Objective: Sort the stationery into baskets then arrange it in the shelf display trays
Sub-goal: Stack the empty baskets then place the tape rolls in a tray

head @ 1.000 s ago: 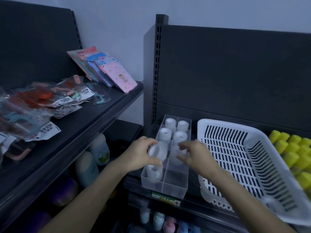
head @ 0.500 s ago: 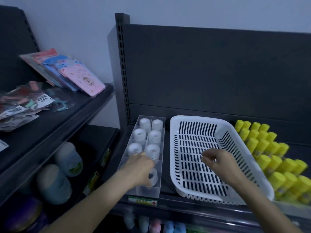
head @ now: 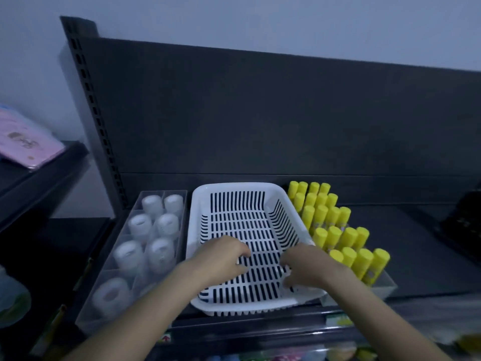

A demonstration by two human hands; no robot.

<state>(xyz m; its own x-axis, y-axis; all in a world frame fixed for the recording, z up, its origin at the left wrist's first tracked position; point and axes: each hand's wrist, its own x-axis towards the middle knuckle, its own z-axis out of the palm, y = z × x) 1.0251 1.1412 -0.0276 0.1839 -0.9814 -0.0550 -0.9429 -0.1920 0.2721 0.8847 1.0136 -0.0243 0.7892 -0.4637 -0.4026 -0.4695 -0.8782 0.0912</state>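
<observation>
Reaching into the white basket (head: 234, 190), the left hand (head: 221, 256) curls loosely round nothing visible, the right hand (head: 307, 268) hides the basket's wall, grip unclear, with blurred tape rolls (head: 140, 225) left of both and yellow glue sticks (head: 348, 238) right.

Both bare forearms (head: 145, 306) reach forward from the bottom edge and converge toward the middle. Left hand (head: 223, 256) is palm down, fingers loosely curled with tips pointing down. Right hand (head: 304, 268) is palm down, fingers curled leftward, thumb underneath; its grip is unclear. The hands are near each other but apart.
</observation>
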